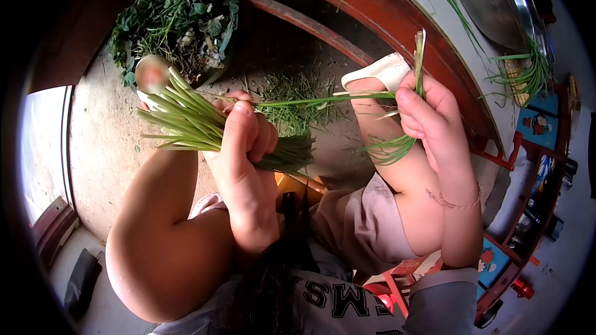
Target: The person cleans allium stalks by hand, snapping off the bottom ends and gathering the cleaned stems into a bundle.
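Leftmost, one heap of dark green leaves [171,15] in a tub on the floor. Next, one thick bundle of slender green stalks [189,121], long axis slanting slightly from cut ends at upper left to darker blades at lower right. Around its middle, the left hand [245,133], grip closed. From that thumb, one thin green strand [323,100], drawn nearly level across the gap. At its far end, the right hand [434,108], grip pinched on the strand and a short upright sprig [419,56]; the bundle lies well leftward of this grip, the left hand nearer.
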`<state>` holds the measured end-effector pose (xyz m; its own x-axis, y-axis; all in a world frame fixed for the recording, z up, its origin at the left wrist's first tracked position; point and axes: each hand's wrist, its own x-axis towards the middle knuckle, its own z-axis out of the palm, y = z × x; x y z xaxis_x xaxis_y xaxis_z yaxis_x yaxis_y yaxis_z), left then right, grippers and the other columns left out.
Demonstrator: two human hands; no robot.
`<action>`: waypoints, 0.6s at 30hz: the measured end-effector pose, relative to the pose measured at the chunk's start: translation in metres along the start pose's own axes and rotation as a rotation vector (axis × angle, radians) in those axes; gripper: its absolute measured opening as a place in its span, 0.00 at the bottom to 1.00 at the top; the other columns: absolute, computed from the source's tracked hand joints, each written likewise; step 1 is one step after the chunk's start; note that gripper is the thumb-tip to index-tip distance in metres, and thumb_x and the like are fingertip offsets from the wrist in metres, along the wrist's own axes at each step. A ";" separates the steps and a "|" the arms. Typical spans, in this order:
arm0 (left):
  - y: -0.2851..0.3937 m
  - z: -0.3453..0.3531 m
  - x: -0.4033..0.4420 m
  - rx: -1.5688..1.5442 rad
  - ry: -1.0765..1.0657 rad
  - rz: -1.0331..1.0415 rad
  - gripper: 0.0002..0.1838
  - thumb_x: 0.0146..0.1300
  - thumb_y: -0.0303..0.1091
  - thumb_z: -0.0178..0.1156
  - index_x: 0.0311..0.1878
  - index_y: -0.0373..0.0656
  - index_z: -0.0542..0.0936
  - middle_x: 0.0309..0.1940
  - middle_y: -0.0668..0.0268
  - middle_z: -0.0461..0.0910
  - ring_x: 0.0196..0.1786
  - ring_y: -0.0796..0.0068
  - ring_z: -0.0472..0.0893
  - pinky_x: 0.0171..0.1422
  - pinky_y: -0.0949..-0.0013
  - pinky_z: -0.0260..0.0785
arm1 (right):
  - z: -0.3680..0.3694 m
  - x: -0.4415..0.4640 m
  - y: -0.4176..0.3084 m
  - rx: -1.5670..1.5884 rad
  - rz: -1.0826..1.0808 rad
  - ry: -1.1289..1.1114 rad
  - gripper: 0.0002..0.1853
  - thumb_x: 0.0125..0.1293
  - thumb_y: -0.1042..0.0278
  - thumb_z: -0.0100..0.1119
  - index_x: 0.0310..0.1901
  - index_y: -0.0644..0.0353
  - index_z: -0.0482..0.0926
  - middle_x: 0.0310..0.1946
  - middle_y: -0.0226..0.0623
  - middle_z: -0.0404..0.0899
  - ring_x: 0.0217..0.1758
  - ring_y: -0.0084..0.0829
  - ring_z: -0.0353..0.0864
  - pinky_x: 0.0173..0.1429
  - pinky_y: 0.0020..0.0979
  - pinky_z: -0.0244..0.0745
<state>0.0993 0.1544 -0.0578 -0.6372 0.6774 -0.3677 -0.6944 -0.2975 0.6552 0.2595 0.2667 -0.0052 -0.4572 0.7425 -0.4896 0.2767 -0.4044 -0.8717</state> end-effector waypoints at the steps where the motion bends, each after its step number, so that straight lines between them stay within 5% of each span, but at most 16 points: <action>1: 0.001 -0.001 0.001 -0.022 -0.008 -0.005 0.06 0.54 0.28 0.51 0.34 0.37 0.67 0.13 0.75 0.57 0.14 0.87 0.53 0.18 0.81 0.45 | -0.002 0.001 -0.001 -0.001 0.000 -0.001 0.05 0.55 0.70 0.52 0.26 0.59 0.68 0.15 0.17 0.58 0.15 0.08 0.51 0.18 0.14 0.43; 9: 0.007 -0.008 0.006 -0.040 0.035 -0.005 0.06 0.58 0.31 0.47 0.36 0.39 0.68 0.13 0.79 0.53 0.14 0.90 0.49 0.20 0.83 0.43 | -0.012 0.002 -0.005 0.051 -0.022 0.178 0.07 0.60 0.65 0.42 0.32 0.59 0.66 0.22 0.30 0.65 0.13 0.11 0.53 0.15 0.13 0.46; 12: 0.009 -0.013 0.010 -0.065 0.027 -0.006 0.06 0.58 0.31 0.47 0.36 0.39 0.68 0.12 0.79 0.53 0.14 0.90 0.49 0.19 0.83 0.43 | -0.017 0.004 -0.007 0.089 -0.107 0.292 0.06 0.59 0.70 0.41 0.29 0.61 0.67 0.27 0.34 0.70 0.13 0.13 0.56 0.15 0.14 0.48; 18: 0.009 -0.013 0.009 -0.063 -0.022 -0.073 0.06 0.57 0.31 0.48 0.35 0.40 0.68 0.12 0.79 0.53 0.14 0.90 0.50 0.19 0.84 0.43 | -0.013 0.003 -0.007 0.151 -0.143 0.192 0.08 0.54 0.73 0.39 0.35 0.62 0.65 0.25 0.35 0.68 0.12 0.13 0.52 0.15 0.15 0.47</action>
<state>0.0834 0.1493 -0.0639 -0.5770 0.7134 -0.3977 -0.7588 -0.2881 0.5842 0.2673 0.2782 -0.0004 -0.3098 0.8796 -0.3611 0.0849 -0.3526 -0.9319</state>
